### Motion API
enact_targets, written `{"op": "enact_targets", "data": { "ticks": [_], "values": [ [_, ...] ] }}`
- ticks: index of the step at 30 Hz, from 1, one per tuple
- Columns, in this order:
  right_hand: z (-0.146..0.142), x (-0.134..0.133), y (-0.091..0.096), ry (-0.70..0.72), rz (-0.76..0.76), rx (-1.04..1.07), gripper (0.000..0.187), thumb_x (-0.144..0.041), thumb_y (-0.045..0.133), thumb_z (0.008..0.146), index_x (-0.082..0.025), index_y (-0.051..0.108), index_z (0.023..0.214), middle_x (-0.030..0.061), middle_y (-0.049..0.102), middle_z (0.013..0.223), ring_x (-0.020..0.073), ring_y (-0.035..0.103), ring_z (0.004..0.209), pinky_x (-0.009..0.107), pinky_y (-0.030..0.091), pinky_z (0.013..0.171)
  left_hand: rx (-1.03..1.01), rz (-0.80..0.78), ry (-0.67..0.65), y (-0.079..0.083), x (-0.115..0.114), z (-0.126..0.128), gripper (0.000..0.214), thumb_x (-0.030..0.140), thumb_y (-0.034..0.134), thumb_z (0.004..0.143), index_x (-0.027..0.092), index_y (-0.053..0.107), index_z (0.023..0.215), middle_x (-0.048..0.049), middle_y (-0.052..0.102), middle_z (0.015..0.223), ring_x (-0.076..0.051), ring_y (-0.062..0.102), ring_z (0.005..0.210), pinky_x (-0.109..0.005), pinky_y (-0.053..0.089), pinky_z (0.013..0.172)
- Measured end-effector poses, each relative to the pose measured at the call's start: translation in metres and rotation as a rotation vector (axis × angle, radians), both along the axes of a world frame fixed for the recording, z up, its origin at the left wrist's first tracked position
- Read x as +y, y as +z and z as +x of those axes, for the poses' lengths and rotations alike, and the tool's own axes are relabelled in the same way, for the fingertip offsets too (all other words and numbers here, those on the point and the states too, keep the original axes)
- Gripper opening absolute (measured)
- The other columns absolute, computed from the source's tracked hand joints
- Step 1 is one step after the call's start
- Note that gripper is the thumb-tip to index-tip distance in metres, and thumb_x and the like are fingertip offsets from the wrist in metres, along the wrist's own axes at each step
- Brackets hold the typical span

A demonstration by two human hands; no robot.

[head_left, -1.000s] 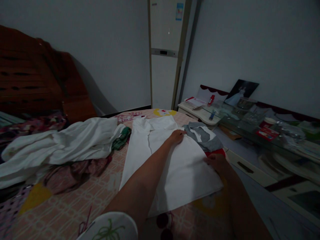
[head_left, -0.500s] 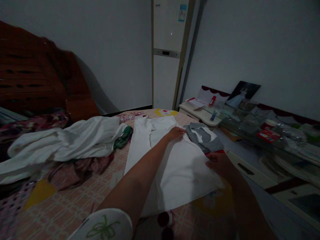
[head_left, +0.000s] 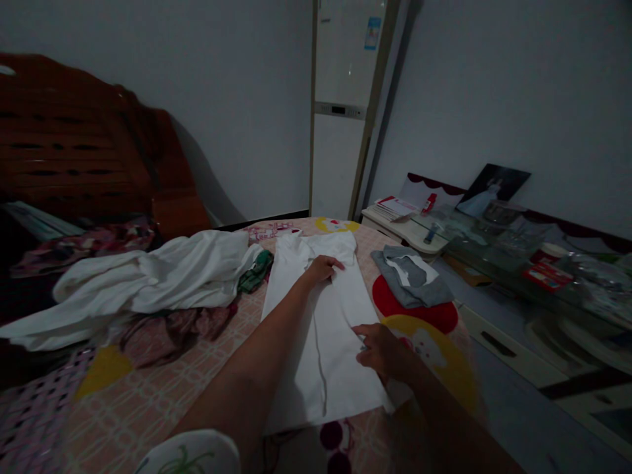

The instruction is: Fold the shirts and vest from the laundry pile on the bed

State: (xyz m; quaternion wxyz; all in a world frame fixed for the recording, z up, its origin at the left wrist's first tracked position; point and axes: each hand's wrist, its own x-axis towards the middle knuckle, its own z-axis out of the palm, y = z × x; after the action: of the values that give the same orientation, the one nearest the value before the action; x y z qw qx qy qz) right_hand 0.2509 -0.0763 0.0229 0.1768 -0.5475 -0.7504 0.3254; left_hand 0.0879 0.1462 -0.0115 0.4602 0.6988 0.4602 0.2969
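A white garment (head_left: 323, 342) lies lengthwise on the pink patterned bedspread (head_left: 148, 401), folded into a narrow strip. My left hand (head_left: 323, 268) is at its far end near the collar, fingers curled onto the cloth. At the strip's right edge, partway down, my right hand (head_left: 382, 349) has its fingers closed on the folded-over fabric. A folded grey garment (head_left: 412, 283) lies to the right, apart from the white one.
A heap of white clothing (head_left: 148, 280), a green cloth (head_left: 254, 273) and a dull pink cloth (head_left: 172, 326) lie on the left. Behind stand a wooden headboard (head_left: 74, 151) and a tall white air conditioner (head_left: 345, 112). A cluttered low cabinet (head_left: 419, 230) runs along the right wall.
My right hand has brought the garment's right side in toward the middle, so the garment is narrower and no longer reaches the grey garment. My left hand has shifted slightly left.
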Motion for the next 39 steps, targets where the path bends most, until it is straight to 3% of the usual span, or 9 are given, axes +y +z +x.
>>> {"op": "enact_targets", "data": {
  "ticks": [5, 11, 15, 18, 21, 26, 33, 36, 39],
  "values": [
    [-0.006, -0.001, 0.01, -0.046, -0.077, 0.079, 0.024, -0.013, 0.062, 0.068, -0.013, 0.065, 0.091, -0.0076, 0.042, 0.051, 0.0079, 0.037, 0.046, 0.021, 0.027, 0.045, 0.088, 0.193, -0.011, 0.012, 0.007, 0.005, 0.063, 0.0, 0.048, 0.064, 0.014, 0.07, 0.121, -0.0049, 0.074, 0.089, -0.013, 0.063, 0.067, -0.022, 0.05, 0.067],
    [-0.019, 0.001, 0.009, -0.186, -0.442, 0.14, 0.044, -0.032, 0.062, 0.078, -0.013, 0.058, 0.118, -0.0059, 0.055, 0.051, 0.0099, 0.045, 0.033, 0.019, 0.032, 0.034, 0.425, 0.331, 0.073, 0.019, 0.001, -0.006, 0.056, -0.002, 0.054, 0.066, 0.018, 0.071, 0.116, -0.0071, 0.069, 0.119, -0.021, 0.064, 0.11, -0.031, 0.048, 0.099],
    [0.011, 0.024, 0.012, -0.333, -0.171, 0.116, 0.018, -0.026, 0.051, 0.083, -0.015, 0.064, 0.079, -0.0011, 0.057, 0.051, 0.0088, 0.046, 0.035, 0.02, 0.033, 0.037, 0.475, 0.472, 0.14, 0.024, -0.015, -0.014, 0.052, 0.001, 0.058, 0.072, 0.015, 0.067, 0.12, -0.0116, 0.06, 0.133, -0.023, 0.056, 0.123, -0.034, 0.042, 0.108],
    [0.035, 0.047, 0.013, -0.347, -0.011, -0.091, 0.025, -0.019, 0.051, 0.081, -0.016, 0.058, 0.058, 0.0035, 0.057, 0.048, 0.0099, 0.047, 0.038, 0.022, 0.033, 0.04, 0.492, 0.504, 0.053, 0.027, -0.031, -0.017, 0.044, 0.004, 0.059, 0.075, 0.017, 0.069, 0.115, -0.0086, 0.068, 0.118, -0.019, 0.065, 0.106, -0.032, 0.049, 0.1],
    [0.041, 0.065, 0.008, -0.269, -0.056, -0.289, 0.037, -0.024, 0.053, 0.085, -0.018, 0.055, 0.048, 0.0056, 0.055, 0.043, 0.0114, 0.047, 0.039, 0.024, 0.035, 0.044, 0.511, 0.459, -0.056, 0.026, -0.047, -0.02, 0.042, 0.007, 0.061, 0.074, 0.016, 0.07, 0.114, -0.0074, 0.071, 0.109, -0.018, 0.068, 0.095, -0.028, 0.052, 0.091],
    [0.032, 0.074, -0.002, -0.258, -0.085, -0.355, 0.036, -0.024, 0.062, 0.08, -0.017, 0.053, 0.046, 0.0036, 0.053, 0.042, 0.0122, 0.049, 0.042, 0.024, 0.035, 0.046, 0.499, 0.418, -0.045, 0.012, -0.059, -0.036, 0.043, 0.009, 0.059, 0.074, 0.019, 0.071, 0.114, -0.0055, 0.07, 0.117, -0.019, 0.067, 0.101, -0.027, 0.051, 0.093],
    [0.044, 0.071, -0.009, -0.326, 0.158, -0.331, 0.023, -0.011, 0.062, 0.065, -0.019, 0.048, 0.048, 0.0023, 0.055, 0.051, 0.013, 0.048, 0.053, 0.026, 0.03, 0.052, 0.371, 0.49, -0.06, -0.008, -0.067, -0.056, 0.041, 0.01, 0.056, 0.076, 0.017, 0.068, 0.115, -0.0085, 0.064, 0.129, -0.021, 0.059, 0.12, -0.033, 0.044, 0.106],
    [0.048, 0.07, -0.015, -0.33, 0.162, -0.232, 0.022, -0.018, 0.061, 0.065, -0.02, 0.048, 0.048, -0.0012, 0.051, 0.048, 0.0122, 0.046, 0.05, 0.025, 0.03, 0.051, 0.337, 0.47, -0.059, -0.002, -0.069, -0.055, 0.041, 0.01, 0.058, 0.076, 0.018, 0.068, 0.115, -0.0075, 0.064, 0.127, -0.021, 0.058, 0.12, -0.034, 0.044, 0.105],
    [0.048, 0.071, -0.019, -0.341, 0.118, -0.18, 0.022, -0.022, 0.061, 0.066, -0.019, 0.049, 0.049, -0.0033, 0.048, 0.046, 0.0111, 0.044, 0.048, 0.024, 0.029, 0.05, 0.255, 0.44, -0.154, 0.019, -0.081, -0.045, 0.035, 0.01, 0.057, 0.078, 0.018, 0.071, 0.109, -0.0065, 0.068, 0.118, -0.018, 0.063, 0.108, -0.029, 0.049, 0.095]
  ]
}}
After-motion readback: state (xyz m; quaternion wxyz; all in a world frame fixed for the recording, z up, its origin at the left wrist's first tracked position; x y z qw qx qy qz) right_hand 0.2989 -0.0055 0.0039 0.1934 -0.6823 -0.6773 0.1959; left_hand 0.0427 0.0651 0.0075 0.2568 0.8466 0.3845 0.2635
